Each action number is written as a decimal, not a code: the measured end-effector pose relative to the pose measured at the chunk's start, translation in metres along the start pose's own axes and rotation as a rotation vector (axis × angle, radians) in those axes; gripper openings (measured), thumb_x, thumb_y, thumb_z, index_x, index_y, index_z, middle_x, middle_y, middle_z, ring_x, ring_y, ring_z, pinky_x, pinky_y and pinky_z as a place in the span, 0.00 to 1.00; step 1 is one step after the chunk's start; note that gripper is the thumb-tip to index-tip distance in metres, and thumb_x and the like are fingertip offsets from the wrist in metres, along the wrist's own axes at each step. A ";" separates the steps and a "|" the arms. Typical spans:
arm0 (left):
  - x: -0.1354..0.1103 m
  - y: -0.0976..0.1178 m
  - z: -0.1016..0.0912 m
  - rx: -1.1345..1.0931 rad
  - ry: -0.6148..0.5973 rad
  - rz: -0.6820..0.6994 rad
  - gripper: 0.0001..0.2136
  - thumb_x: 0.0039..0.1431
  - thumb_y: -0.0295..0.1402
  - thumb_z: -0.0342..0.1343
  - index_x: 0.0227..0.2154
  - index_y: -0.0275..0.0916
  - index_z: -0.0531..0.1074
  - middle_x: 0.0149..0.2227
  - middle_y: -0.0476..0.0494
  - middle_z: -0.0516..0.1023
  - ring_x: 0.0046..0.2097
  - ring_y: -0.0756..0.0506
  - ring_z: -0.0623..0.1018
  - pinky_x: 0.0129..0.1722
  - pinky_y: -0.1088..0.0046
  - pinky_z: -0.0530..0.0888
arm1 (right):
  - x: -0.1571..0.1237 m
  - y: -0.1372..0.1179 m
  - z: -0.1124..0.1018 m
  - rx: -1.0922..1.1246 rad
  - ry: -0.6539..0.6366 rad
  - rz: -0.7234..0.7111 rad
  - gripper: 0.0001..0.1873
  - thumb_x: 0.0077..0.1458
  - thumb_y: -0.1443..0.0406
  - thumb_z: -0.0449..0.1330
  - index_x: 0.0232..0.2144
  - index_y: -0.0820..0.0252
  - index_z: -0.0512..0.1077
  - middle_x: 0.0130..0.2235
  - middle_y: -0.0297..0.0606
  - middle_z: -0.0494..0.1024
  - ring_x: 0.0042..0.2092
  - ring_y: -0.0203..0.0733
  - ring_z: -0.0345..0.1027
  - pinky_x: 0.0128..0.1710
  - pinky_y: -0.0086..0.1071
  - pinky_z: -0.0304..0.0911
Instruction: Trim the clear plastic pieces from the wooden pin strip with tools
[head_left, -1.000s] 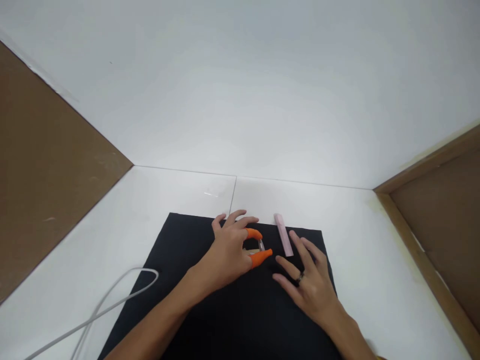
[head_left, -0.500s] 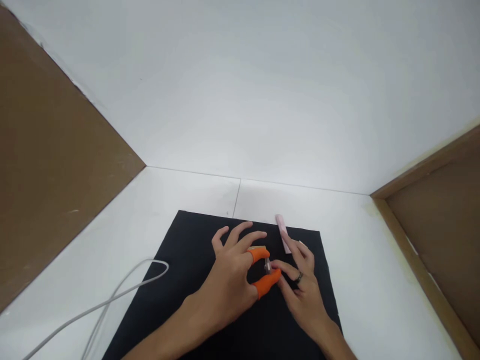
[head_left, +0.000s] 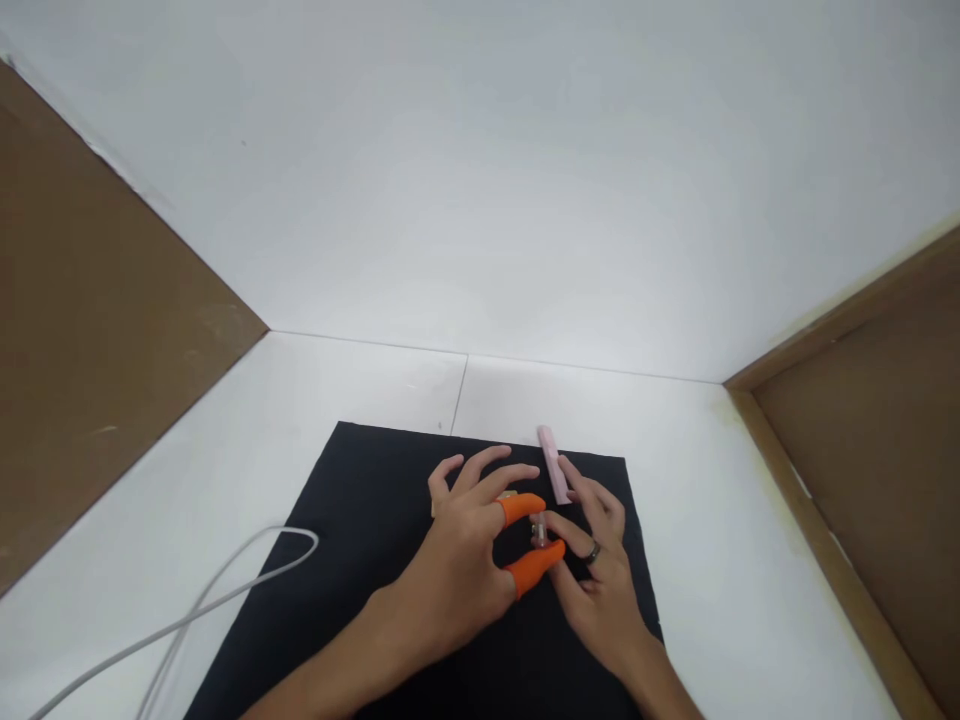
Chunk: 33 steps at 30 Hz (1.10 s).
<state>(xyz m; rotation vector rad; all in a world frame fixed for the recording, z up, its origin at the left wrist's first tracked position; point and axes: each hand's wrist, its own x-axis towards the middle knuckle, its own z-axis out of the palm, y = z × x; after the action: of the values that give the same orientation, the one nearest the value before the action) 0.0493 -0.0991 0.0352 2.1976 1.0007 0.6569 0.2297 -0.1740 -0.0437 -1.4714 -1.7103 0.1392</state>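
Note:
My left hand [head_left: 469,560] hovers over a black mat [head_left: 360,520], with orange rubber covers on its thumb and forefinger. Those two fingertips pinch a small metallic object [head_left: 538,530] that is too tiny to name. My right hand [head_left: 596,575], wearing a dark ring, meets the same small object from the right, its fingertips touching it. A pale pink stick-shaped thing [head_left: 551,465] lies at the mat's far edge, just beyond my right fingers. Something tan shows partly under my left fingers.
A grey cable [head_left: 202,605] curves across the white table [head_left: 750,560] at the left. Brown board walls [head_left: 90,330] stand on the left and right, with a white wall behind.
My right hand has moved from lying flat on the mat to meet the small object pinched in my left fingers. Both hands have drawn slightly nearer to me.

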 end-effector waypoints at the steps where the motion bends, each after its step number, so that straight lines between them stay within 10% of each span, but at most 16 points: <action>1: 0.002 0.000 0.000 -0.003 -0.020 -0.007 0.11 0.60 0.31 0.71 0.45 0.49 0.82 0.61 0.46 0.82 0.69 0.28 0.72 0.67 0.31 0.52 | 0.001 0.000 -0.001 -0.001 -0.001 0.011 0.20 0.66 0.71 0.57 0.54 0.44 0.78 0.77 0.29 0.57 0.65 0.54 0.60 0.57 0.56 0.70; 19: 0.005 -0.031 -0.016 -0.024 -0.279 -0.092 0.16 0.58 0.36 0.73 0.49 0.49 0.82 0.67 0.41 0.77 0.73 0.27 0.66 0.69 0.28 0.50 | 0.001 0.011 0.007 0.003 -0.038 0.015 0.12 0.67 0.70 0.60 0.47 0.49 0.79 0.75 0.38 0.62 0.66 0.57 0.61 0.60 0.63 0.68; 33: -0.007 -0.041 0.028 -0.155 -0.061 -0.081 0.08 0.61 0.31 0.70 0.42 0.49 0.84 0.56 0.46 0.86 0.65 0.35 0.77 0.66 0.41 0.63 | -0.001 0.014 0.007 -0.012 -0.042 0.013 0.13 0.66 0.70 0.60 0.48 0.49 0.80 0.75 0.37 0.63 0.67 0.57 0.61 0.59 0.58 0.71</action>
<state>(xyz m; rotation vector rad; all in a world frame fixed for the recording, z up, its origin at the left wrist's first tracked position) 0.0441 -0.0932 -0.0141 2.0201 0.9698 0.6059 0.2360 -0.1674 -0.0566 -1.4984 -1.7376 0.1683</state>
